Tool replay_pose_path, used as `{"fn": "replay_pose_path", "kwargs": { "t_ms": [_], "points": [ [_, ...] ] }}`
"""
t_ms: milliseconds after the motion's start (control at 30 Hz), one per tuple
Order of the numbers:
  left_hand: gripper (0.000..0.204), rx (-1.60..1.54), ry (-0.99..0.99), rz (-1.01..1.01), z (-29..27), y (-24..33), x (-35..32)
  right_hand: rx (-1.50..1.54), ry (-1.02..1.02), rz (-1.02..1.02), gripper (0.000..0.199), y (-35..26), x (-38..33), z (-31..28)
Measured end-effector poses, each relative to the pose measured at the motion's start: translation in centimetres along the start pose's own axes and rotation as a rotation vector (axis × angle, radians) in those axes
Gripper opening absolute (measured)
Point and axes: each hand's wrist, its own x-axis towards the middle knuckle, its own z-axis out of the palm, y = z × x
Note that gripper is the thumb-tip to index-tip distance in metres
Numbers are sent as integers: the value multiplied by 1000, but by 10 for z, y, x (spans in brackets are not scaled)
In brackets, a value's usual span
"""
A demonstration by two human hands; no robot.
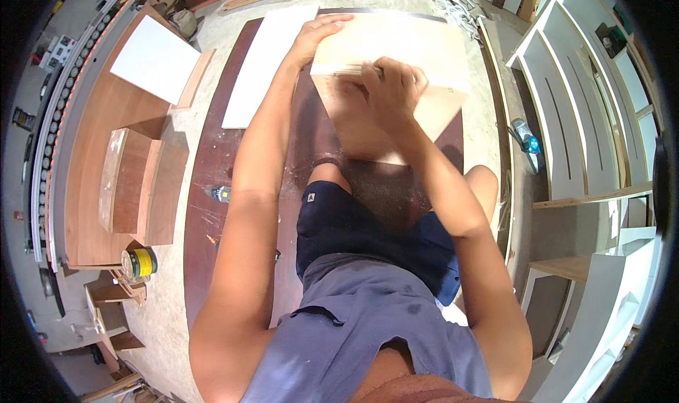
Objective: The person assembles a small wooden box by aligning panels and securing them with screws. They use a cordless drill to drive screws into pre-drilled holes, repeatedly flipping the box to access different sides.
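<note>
Pale plywood, a box-like piece [396, 56], standing on the dark brown board [212, 162] in front of the knees, its upper face tilted toward the camera and its lower panel running down to the lap. Left hand [315, 39] laid flat over the top left edge of the plywood piece, fingers spread along the edge, steadying rather than clenching. Right hand [391, 85] curled around something small and blurred at the front edge of the upper face, pressed against the wood; what is in the grip cannot be told. Fine sawdust scattered over the dark board near the knees. White panel [265, 63] lying flat just beside the left forearm, another white panel [157, 58] farther left on a brown sheet. Two small brown wooden boxes [141, 184] well to the left, a yellow tin [139, 263] below them on the floor. White shelving units [587, 113] along the right side.
</note>
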Motion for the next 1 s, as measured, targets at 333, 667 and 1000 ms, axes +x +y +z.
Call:
{"fn": "replay_pose_path", "kwargs": {
  "t_ms": [333, 667, 1000],
  "points": [
    [51, 257, 57, 54, -2, 6, -13, 179, -25, -39, 56, 40, 9, -14],
    [14, 184, 356, 406, -13, 128, 9, 220, 95, -31, 53, 38, 2, -13],
    [37, -373, -31, -53, 52, 41, -3, 232, 83, -42, 52, 34, 2, -15]
  ]
}}
